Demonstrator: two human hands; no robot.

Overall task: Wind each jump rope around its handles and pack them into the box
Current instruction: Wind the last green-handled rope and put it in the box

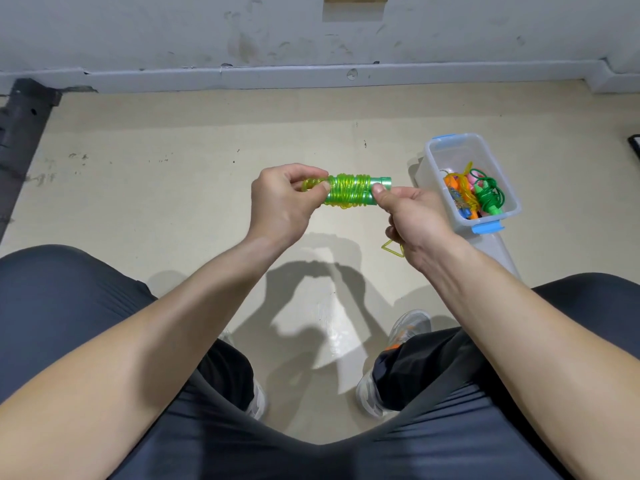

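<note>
Your left hand [284, 199] has its fingers curled round the left end of the green jump rope [349, 192], with the thumb and forefinger pinching the coils there. Your right hand [412, 220] grips the right end, with the thumb pressed on the bare green handle and the other fingers curled under, where you cannot see exactly what they hold. The rope lies level between your hands, above the floor [173, 188], and its yellow-green cord is wound in many turns round the paired handles. A short loop of cord [393, 249] sticks out just below your right hand. The clear box [433, 174] with blue latches stands on the floor to the right, just beyond your right hand, open at the top. Inside it lie other wound ropes [474, 195] in orange, pink and green, heaped toward its near end
</note>
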